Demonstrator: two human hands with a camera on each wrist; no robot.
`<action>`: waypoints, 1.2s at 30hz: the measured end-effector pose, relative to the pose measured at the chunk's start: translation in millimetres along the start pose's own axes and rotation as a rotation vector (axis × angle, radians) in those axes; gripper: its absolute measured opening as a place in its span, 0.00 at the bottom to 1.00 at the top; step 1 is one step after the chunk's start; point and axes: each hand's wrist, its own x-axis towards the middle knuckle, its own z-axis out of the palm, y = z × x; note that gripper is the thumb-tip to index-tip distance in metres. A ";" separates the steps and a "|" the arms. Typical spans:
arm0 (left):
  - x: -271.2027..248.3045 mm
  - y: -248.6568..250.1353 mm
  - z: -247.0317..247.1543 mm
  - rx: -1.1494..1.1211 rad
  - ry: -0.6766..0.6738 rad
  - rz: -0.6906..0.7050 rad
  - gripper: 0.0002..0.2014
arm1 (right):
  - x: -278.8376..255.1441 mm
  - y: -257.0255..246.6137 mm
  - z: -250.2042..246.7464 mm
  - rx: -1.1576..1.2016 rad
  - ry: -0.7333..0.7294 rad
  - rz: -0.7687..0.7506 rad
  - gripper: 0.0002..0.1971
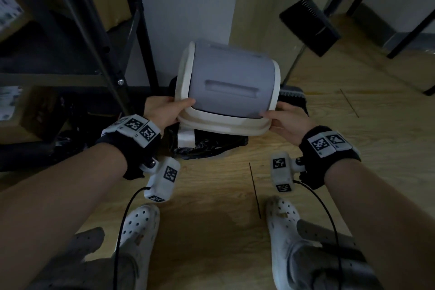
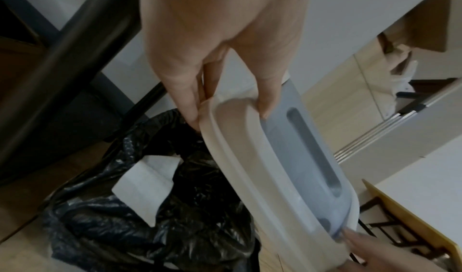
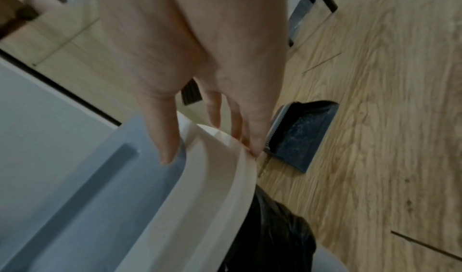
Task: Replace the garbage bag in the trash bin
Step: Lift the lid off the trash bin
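Observation:
The bin's lid point(image 1: 229, 82), a white frame with a grey swing flap, is lifted and tilted above the bin. My left hand point(image 1: 164, 110) grips its left front corner, thumb on top point(image 2: 267, 90) and fingers underneath. My right hand point(image 1: 286, 117) grips the right front corner the same way point(image 3: 200, 118). Below the lid the bin's mouth shows a black garbage bag point(image 1: 209, 146) point(image 2: 150, 217) point(image 3: 270, 236) folded over its rim, with white paper point(image 2: 147, 179) lying inside. Most of the bin body is hidden under the lid.
A black metal shelf rack point(image 1: 70, 54) stands close on the left with boxes on it. A dark dustpan point(image 3: 300, 134) lies on the wooden floor right of the bin, and a broom point(image 1: 310, 23) leans behind. My white clogs point(image 1: 138, 226) stand in front of the bin.

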 end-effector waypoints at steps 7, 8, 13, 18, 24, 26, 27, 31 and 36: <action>-61.1 5.4 45.0 0.180 -0.108 0.174 0.29 | -64.6 4.5 -75.6 -0.070 -0.002 -0.059 0.32; -69.3 3.5 55.6 0.211 -0.119 0.194 0.32 | -74.0 8.8 -87.0 -0.085 0.008 -0.063 0.32; -101.8 -11.7 116.6 0.283 -0.248 0.255 0.31 | -111.6 43.5 -148.3 -0.043 0.125 -0.048 0.28; -113.3 -49.3 168.7 0.324 -0.353 0.153 0.37 | -126.8 92.9 -196.4 0.024 0.237 0.038 0.23; -93.7 -104.8 206.5 0.366 -0.413 -0.064 0.25 | -96.1 167.0 -215.9 0.086 0.266 0.191 0.20; -81.6 -122.5 214.3 0.385 -0.435 -0.125 0.21 | -77.7 192.5 -215.2 0.117 0.269 0.243 0.18; -72.8 -132.1 217.7 0.390 -0.427 -0.161 0.20 | -68.4 204.6 -214.4 0.133 0.271 0.271 0.18; -37.8 -166.7 226.3 0.413 -0.383 -0.273 0.22 | -34.4 243.9 -207.4 0.148 0.320 0.365 0.26; -12.4 -204.5 226.1 0.467 -0.358 -0.339 0.22 | -14.8 271.0 -196.5 -0.014 0.303 0.413 0.22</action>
